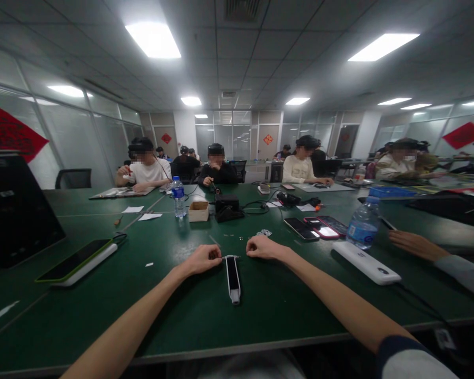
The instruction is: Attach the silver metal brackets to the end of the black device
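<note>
On the green table lies a slim white device with a dark face, its narrow end toward me. My left hand is at the device's far left corner, fingers curled together around something too small to make out, near a thin piece at the device's far end. To the right of that end, my right hand rests on the table with its fingers curled in. What it holds, if anything, is hidden. Small pale bits lie just beyond my right hand.
Phones, a white power bank and a water bottle stand right; another person's hand is beyond. At left are a green-edged phone and black screen. A small box and bottle stand ahead.
</note>
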`<state>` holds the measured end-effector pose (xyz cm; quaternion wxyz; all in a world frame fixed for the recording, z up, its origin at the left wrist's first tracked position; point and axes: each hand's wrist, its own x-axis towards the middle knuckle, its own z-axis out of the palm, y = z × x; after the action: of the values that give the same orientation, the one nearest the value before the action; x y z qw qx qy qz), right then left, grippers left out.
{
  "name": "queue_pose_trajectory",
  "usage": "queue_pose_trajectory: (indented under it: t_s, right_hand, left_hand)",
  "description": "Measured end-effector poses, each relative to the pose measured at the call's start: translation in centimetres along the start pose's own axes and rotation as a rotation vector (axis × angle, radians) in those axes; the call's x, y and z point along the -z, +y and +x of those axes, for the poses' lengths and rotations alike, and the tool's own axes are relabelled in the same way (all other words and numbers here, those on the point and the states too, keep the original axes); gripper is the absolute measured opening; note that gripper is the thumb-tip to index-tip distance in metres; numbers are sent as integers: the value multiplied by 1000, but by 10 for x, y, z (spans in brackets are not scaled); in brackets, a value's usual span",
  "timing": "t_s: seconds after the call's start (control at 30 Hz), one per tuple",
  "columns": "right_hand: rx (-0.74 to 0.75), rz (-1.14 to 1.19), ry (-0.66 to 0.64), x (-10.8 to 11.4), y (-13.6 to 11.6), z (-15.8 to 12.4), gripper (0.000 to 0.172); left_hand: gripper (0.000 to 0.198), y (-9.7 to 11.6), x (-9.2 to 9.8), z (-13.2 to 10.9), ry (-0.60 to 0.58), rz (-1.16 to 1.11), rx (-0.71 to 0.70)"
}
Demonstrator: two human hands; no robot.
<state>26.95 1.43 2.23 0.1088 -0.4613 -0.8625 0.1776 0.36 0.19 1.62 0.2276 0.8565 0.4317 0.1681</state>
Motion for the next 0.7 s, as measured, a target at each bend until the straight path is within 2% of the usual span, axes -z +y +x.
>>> queue_pose_trajectory:
  t_s: [0.2, 0.37, 0.6, 0.7]
  right_hand:
    - [-160, 28, -75, -3, -5, 6, 14]
    - [-189, 50, -83, -4, -11, 6, 15]
    - [-222, 60, -68, -3, -15, 5, 37]
    - [-206, 93, -76, -6, -9, 7, 39]
  left_hand:
    - [17, -4, -3, 1, 14, 11, -28]
    - [17, -10, -5, 2, 13, 5, -32]
    - [17, -9, -5, 1, 16, -5, -38]
    - [16, -8, -4, 1, 11, 4, -38]
